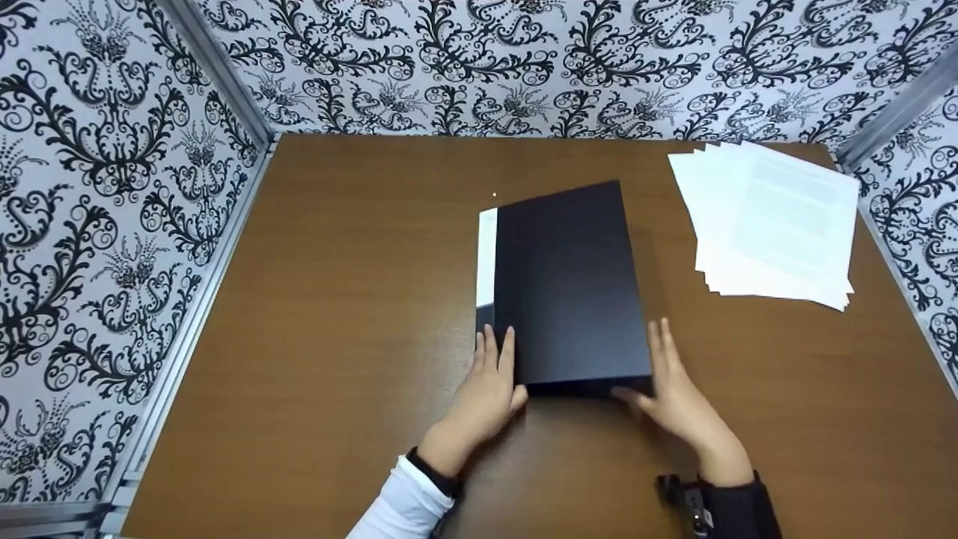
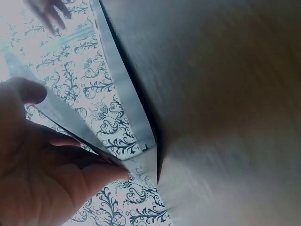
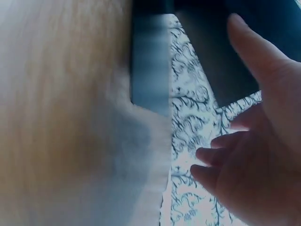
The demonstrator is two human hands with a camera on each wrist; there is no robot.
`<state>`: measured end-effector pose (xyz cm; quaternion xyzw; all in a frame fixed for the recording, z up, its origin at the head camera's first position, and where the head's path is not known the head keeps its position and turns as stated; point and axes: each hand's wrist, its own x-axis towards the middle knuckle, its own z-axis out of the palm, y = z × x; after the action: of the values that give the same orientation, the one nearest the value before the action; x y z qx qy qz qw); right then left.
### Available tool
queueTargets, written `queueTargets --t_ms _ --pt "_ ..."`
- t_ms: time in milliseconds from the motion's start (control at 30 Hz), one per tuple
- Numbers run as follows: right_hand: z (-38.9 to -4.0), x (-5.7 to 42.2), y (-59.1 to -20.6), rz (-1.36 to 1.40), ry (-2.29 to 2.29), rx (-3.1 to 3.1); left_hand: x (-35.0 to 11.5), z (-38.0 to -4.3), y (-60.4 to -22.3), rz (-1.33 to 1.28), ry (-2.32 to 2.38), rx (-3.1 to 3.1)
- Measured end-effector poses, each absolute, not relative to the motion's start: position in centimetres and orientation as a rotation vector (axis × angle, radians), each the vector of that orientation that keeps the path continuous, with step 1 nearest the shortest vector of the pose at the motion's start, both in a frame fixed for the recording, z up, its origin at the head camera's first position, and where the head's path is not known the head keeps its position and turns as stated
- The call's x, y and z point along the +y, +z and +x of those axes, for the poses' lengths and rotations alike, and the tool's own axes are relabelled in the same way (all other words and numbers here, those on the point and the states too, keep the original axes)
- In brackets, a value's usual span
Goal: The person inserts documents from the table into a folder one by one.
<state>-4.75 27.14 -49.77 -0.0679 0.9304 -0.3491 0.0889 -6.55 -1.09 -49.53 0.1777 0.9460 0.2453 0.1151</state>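
Observation:
A black folder (image 1: 569,284) with a white label (image 1: 486,258) on its spine lies on the table, its front cover raised at the lower edge. My left hand (image 1: 483,397) rests at the spine's lower end, fingers extended along it and thumb at the bottom edge. In the left wrist view, the left hand (image 2: 51,165) touches the V formed by the covers. At the lower right corner, my right hand (image 1: 681,400) has straight fingers beside the cover's edge and its thumb near the gap. The right wrist view shows that hand (image 3: 254,155) with spread fingers beside the dark cover (image 3: 221,61).
Several loose white sheets (image 1: 771,224) lie in an uneven stack at the back right of the brown wooden table (image 1: 337,299). Patterned wall panels (image 1: 486,67) in metal frames stand along the back and both sides.

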Motion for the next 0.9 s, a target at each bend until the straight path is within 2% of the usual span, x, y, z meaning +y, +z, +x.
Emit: queueTargets --t_ms 600,900 --pt "-5.5 26.4 -50.9 -0.22 -0.851 2.662 -1.5 -6.4 -49.0 0.579 0.987 2.649" --pt "-5.5 25.9 -50.8 -0.307 -0.691 2.706 -1.9 -6.4 -48.9 0.486 1.176 2.568"
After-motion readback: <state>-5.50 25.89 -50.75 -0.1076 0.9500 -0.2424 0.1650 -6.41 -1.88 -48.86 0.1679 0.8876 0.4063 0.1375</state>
